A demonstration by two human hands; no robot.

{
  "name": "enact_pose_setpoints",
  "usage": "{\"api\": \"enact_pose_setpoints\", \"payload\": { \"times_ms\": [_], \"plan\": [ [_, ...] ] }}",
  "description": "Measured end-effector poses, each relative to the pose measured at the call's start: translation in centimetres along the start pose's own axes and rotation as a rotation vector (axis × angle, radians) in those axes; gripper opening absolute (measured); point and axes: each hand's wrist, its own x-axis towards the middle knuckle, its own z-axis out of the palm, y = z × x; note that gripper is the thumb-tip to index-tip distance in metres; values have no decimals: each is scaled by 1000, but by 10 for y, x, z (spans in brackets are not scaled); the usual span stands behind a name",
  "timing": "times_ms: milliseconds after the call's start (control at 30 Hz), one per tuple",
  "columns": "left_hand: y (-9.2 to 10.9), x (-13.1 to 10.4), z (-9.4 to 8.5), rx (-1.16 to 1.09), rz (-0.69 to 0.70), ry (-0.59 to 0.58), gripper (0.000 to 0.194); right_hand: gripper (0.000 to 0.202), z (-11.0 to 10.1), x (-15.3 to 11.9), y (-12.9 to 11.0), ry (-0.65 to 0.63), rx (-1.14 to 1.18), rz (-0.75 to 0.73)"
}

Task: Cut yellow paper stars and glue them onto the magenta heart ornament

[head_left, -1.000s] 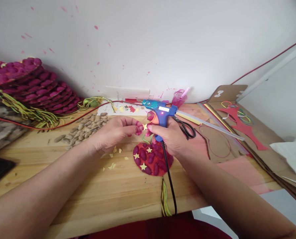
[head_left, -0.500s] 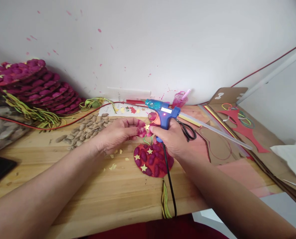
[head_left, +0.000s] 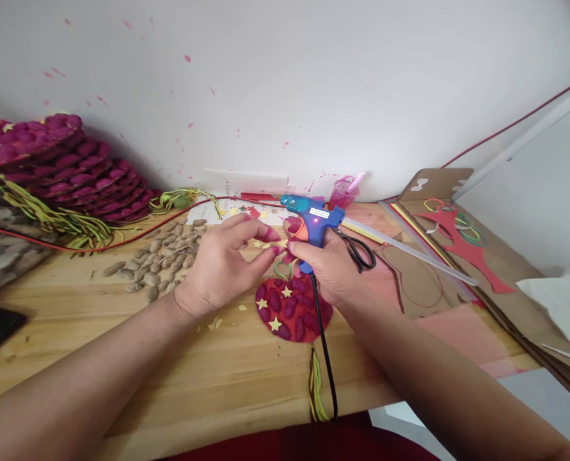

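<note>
My right hand is wrapped round the handle of a blue hot glue gun, its turquoise nozzle end pointing left. A small yellow star sits at the right thumb's tip. Close to it on the left, my left hand has thumb and fingers apart with pink-stained tips; other small stars show in the gap between them. Below both hands lies a round red piece covered with purple-painted peanuts and several yellow stars. A green loop tops it, and a yellow-green tassel hangs from its bottom.
Unpainted peanuts lie left of my left hand. A stack of purple peanut-covered pieces leans on the wall. Black-handled scissors, cardboard and a pink-stained cup are rightward. The gun's black cord crosses the round piece.
My left thumb and fingers have parted from the star and spread, with the hand drawn slightly left. The star now stays at my right fingertips. The glue gun is held much as before.
</note>
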Motion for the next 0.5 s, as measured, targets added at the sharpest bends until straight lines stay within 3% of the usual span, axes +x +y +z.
{"api": "enact_pose_setpoints", "payload": {
  "times_ms": [67, 133, 300, 500],
  "plan": [
    [1, -2, -1, 110, 95, -12, 14, 25, 0, -1, 0, -8, 4, 0],
    [1, -3, -1, 154, 107, -22, 15, 25, -1, -2, 0, -12, -4, -6],
    [-1, -3, 2, 102, 47, -22, 17, 27, -2, -1, 1, -19, -26, 4],
    [3, -2, 2, -22, -145, -39, 16, 31, -2, -1, 3, -12, -75, -15]
  ]
}}
